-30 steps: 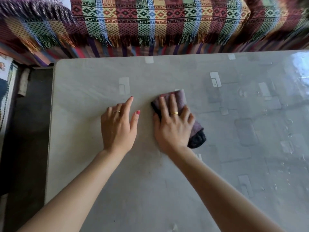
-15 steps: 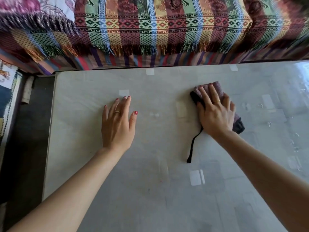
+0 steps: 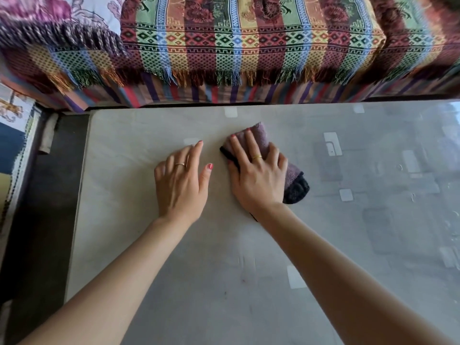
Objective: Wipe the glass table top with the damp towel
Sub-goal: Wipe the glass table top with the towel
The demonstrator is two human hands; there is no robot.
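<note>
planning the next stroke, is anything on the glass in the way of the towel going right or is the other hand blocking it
Nothing visible blocks a rightward stroke: the glass table top right of the towel holds only droplets. The right hand presses the towel flat. The left hand rests flat just left of it, blocking only a leftward pass.

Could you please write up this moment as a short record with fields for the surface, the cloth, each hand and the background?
surface: glass table top, pale grey, with water droplets toward its right side
cloth: purple towel with a dark edge, folded, lying on the glass
right hand: right hand pressed flat on the towel, fingers straight, ring on one finger
left hand: left hand flat on the bare glass beside the towel, not touching it
background: sofa with a striped patterned throw along the table's far edge
</note>
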